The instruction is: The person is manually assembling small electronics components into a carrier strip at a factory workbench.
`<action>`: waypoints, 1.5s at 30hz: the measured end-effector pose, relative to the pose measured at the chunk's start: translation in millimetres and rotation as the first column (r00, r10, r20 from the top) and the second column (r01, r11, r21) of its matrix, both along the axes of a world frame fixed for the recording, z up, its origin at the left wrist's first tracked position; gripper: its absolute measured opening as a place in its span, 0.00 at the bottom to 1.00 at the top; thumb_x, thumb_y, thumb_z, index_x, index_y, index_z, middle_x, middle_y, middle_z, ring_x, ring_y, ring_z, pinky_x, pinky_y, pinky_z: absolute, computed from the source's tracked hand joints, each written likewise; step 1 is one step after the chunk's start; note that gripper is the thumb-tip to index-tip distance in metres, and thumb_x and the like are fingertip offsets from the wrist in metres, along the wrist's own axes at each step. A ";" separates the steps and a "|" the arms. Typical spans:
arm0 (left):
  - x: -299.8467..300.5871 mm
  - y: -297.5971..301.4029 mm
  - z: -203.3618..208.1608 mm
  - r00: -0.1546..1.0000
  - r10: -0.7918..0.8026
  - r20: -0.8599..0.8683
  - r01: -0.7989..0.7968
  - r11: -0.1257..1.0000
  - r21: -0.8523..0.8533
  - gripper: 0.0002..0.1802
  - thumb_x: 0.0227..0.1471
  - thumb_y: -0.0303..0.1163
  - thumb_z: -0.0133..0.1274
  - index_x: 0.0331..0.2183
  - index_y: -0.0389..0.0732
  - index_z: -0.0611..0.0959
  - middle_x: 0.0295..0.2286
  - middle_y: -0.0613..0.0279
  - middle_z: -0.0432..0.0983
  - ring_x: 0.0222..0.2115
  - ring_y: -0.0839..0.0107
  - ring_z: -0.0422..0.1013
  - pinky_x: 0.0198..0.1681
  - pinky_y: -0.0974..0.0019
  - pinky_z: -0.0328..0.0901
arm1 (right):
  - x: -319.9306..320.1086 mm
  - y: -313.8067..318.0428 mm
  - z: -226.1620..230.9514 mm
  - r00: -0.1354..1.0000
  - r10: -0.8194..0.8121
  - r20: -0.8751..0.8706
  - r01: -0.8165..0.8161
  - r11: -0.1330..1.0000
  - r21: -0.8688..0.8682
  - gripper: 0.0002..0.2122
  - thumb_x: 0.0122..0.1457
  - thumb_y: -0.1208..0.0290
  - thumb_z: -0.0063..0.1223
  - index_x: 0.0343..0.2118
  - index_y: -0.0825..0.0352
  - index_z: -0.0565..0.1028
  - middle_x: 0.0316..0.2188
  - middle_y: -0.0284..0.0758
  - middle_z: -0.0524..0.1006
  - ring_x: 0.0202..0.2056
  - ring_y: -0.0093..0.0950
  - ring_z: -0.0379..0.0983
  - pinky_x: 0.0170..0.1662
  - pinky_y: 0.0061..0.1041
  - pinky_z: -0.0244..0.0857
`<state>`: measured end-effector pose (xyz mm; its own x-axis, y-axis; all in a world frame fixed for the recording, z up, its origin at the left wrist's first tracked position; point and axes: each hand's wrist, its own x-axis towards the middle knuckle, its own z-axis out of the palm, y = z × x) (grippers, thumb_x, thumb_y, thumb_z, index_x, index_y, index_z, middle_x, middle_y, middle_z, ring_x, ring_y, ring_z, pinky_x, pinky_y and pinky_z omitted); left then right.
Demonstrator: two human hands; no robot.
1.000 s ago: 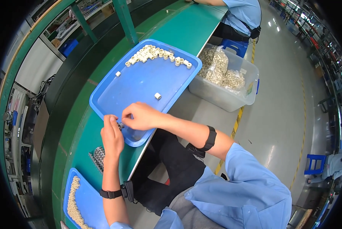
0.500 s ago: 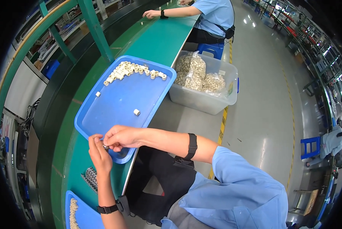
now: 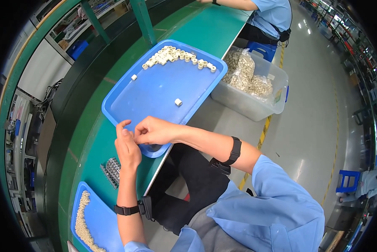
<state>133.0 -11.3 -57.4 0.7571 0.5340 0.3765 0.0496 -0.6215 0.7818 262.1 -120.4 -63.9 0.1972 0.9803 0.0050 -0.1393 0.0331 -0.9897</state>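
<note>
My left hand [image 3: 128, 147] and my right hand [image 3: 154, 130] meet over the near corner of the large blue tray [image 3: 146, 98]. The right thumb and fingers are pinched together against the left fingertips. The left forefinger sticks up, with the other left fingers curled. Whatever lies between the fingers is too small and covered to make out. Inside the tray, many short cream-white tubes [image 3: 167, 54] gather along the far rim. One loose tube [image 3: 178, 102] lies closer to my right hand, and another tube [image 3: 134, 77] sits near the left wall.
Left of my left wrist, a cluster of small dark metal parts [image 3: 112, 171] lies on the green bench [image 3: 93, 155]. A second blue tray [image 3: 104, 222] holds small beige pieces. At the right, a clear plastic bin [image 3: 247, 103] contains bagged pieces. A co-worker [image 3: 270, 19] sits beyond it.
The whole view has shifted, so the scene sits further right and higher. My left forefinger has lifted away, and the small dark metal bit seen between my fingers is now hidden.
</note>
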 end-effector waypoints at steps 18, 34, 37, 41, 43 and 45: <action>7.3 -1.6 -5.3 0.994 -0.002 0.107 0.009 0.998 -0.068 0.57 0.56 0.80 0.24 0.57 0.34 0.68 0.19 0.71 0.62 0.20 0.82 0.55 0.23 0.71 0.48 | -11.9 0.6 3.6 0.955 -0.145 0.257 0.122 0.987 0.103 0.12 0.59 0.66 0.61 0.23 0.68 0.82 0.17 0.30 0.76 0.22 0.22 0.72 0.29 0.26 0.66; 4.3 0.2 4.5 0.991 0.032 0.128 -0.017 0.993 -0.115 0.61 0.51 0.84 0.27 0.58 0.35 0.65 0.26 0.69 0.63 0.19 0.83 0.55 0.21 0.75 0.47 | 10.9 -10.3 13.6 0.801 -0.134 0.583 0.174 0.985 -0.012 0.11 0.60 0.66 0.61 0.26 0.70 0.82 0.20 0.30 0.78 0.24 0.20 0.72 0.30 0.23 0.66; 11.7 -0.1 -3.0 0.991 -0.004 0.132 0.014 0.997 -0.073 0.61 0.50 0.85 0.27 0.58 0.35 0.65 0.29 0.67 0.63 0.19 0.83 0.56 0.21 0.76 0.49 | -3.8 -7.3 11.3 0.910 -0.123 0.397 0.106 0.992 0.065 0.11 0.59 0.67 0.62 0.26 0.70 0.82 0.20 0.30 0.78 0.24 0.21 0.73 0.30 0.24 0.66; 7.4 -3.7 -5.1 0.990 -0.025 0.139 0.025 1.000 0.002 0.61 0.50 0.84 0.27 0.58 0.34 0.64 0.30 0.65 0.64 0.19 0.82 0.58 0.20 0.76 0.52 | -7.1 1.2 -0.3 0.974 -0.085 0.208 0.075 0.996 0.053 0.08 0.57 0.71 0.61 0.25 0.70 0.82 0.21 0.33 0.78 0.25 0.24 0.73 0.30 0.26 0.67; 7.8 -7.1 0.3 0.989 -0.026 0.144 0.023 0.999 0.026 0.61 0.51 0.84 0.27 0.58 0.34 0.64 0.30 0.65 0.64 0.20 0.81 0.59 0.20 0.76 0.52 | -10.4 2.9 0.6 0.998 -0.011 -0.064 0.011 1.000 -0.009 0.07 0.58 0.73 0.60 0.25 0.70 0.81 0.22 0.33 0.78 0.25 0.23 0.72 0.29 0.24 0.65; 10.1 -7.9 8.2 0.984 -0.019 0.175 0.040 0.992 -0.119 0.60 0.52 0.84 0.25 0.58 0.35 0.65 0.29 0.65 0.64 0.18 0.81 0.56 0.21 0.75 0.52 | -9.1 2.8 -0.2 0.980 0.019 -0.200 -0.026 0.999 -0.034 0.07 0.58 0.73 0.59 0.25 0.70 0.81 0.22 0.33 0.77 0.25 0.22 0.71 0.29 0.23 0.64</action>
<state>143.1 -19.3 -49.2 0.7020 0.5625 0.4368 -0.1101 -0.5202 0.8469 253.1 -117.7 -64.1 0.1684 0.9834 -0.0682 -0.3342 -0.0081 -0.9425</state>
